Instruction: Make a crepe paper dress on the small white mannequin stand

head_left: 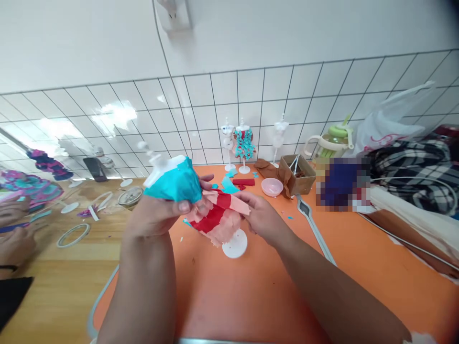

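Note:
A miniature dress form (155, 157) lies tilted across my view, its white round base (235, 244) toward the right. It wears a turquoise bodice (175, 179) and a ruffled skirt (211, 220) of pink and red crepe paper. My left hand (156, 215) is closed around the form at the waist, thumb on the bodice's lower edge. Between the fingers of my right hand (263, 215) is a pink and red crepe paper strip (229, 201), which runs to the skirt's upper edge. The far end of the strip is hidden near my left fingers.
Small dress forms (244, 148) stand along the tiled wall. Behind my hands are red and turquoise paper scraps (244, 182), a pink bowl (271, 187) and a cardboard box (297, 174). Scissors (304, 208) lie to the right. Another person's hands (16, 239) work at far left.

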The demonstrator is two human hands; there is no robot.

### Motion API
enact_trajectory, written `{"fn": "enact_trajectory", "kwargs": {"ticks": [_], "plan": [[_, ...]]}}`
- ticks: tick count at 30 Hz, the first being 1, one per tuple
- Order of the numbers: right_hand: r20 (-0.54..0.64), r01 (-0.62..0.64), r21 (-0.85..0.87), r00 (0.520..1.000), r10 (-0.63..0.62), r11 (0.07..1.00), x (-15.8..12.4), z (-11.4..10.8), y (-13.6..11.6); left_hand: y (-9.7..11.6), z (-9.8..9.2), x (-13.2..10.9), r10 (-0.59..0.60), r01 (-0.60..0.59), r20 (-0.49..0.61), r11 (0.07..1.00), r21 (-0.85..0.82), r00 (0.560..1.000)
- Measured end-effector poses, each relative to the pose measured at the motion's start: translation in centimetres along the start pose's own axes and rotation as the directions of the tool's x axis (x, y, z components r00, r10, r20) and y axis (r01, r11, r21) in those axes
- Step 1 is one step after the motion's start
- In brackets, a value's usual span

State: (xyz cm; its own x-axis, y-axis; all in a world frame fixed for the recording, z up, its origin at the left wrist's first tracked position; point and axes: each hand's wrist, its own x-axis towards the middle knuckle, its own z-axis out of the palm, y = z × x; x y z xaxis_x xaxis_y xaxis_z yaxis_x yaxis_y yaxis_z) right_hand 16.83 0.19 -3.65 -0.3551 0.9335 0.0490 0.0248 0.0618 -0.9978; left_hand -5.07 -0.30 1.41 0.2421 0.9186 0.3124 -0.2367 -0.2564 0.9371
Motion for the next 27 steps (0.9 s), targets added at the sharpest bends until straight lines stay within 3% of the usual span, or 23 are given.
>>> {"fn": "enact_trajectory", "kwargs": {"ticks": [2, 4, 8, 10, 11, 14, 17, 19, 22, 24, 27], "plan": [[-0.187, 0.149, -0.166, 0.966, -0.180, 0.975, -0.1, -0.3, -0.1, -0.3, -0.2, 1.4, 0.018, -0.018, 0.044, 1.000, -0.017, 0.999], [-0.284, 0.305, -0.340, 0.869, -0.406, 0.890, -0.4, -0.3, 0.0, -0.6, -0.4, 1.7, -0.004, 0.008, 0.060, 0.997, -0.073, 0.998], [-0.171, 0.584, -0.595, 0.580, -0.796, 0.553, -0.8, 0.2, 0.3, -1.1, -0.6, 1.3, -0.031, 0.043, 0.075, 0.985, -0.164, 0.997], [-0.131, 0.597, -0.680, 0.473, -0.871, 0.426, -0.9, 0.4, 0.4, -1.1, -0.6, 1.3, -0.032, 0.049, 0.086, 0.979, -0.199, 0.996], [-0.132, 0.579, -0.713, 0.442, -0.887, 0.395, -1.0, 0.5, 0.5, -1.0, -0.6, 1.3, -0.035, 0.054, 0.088, 0.975, -0.217, 0.995], [-0.145, 0.544, -0.757, 0.401, -0.904, 0.363, -1.2, 0.6, 0.4, -1.0, -0.4, 1.4, -0.057, 0.075, 0.075, 0.962, -0.261, 0.996], [-0.154, 0.579, -0.708, 0.433, -0.888, 0.404, -1.3, 0.3, -0.1, -1.1, -0.2, 1.7, -0.074, 0.085, 0.047, 0.949, -0.302, 0.996], [-0.225, 0.569, -0.644, 0.497, -0.838, 0.511, -1.1, -0.2, -0.3, -1.6, -0.1, 2.1, -0.100, 0.107, 0.036, 0.936, -0.335, 0.994], [-0.333, 0.438, -0.522, 0.685, -0.648, 0.732, -0.2, -1.9, 0.4, -3.4, 0.1, 3.0, -0.228, 0.245, 0.091, 0.894, -0.375, 0.969], [-0.299, 0.306, -0.461, 0.831, -0.470, 0.833, 0.2, -3.7, 2.3, -5.5, 0.3, 3.8, -0.311, 0.341, 0.141, 0.853, -0.394, 0.940], [-0.258, 0.058, -0.541, 0.938, -0.231, 0.839, -0.4, -7.0, 6.4, -9.0, 0.7, 4.7, -0.404, 0.455, 0.210, 0.775, -0.439, 0.890]]}}
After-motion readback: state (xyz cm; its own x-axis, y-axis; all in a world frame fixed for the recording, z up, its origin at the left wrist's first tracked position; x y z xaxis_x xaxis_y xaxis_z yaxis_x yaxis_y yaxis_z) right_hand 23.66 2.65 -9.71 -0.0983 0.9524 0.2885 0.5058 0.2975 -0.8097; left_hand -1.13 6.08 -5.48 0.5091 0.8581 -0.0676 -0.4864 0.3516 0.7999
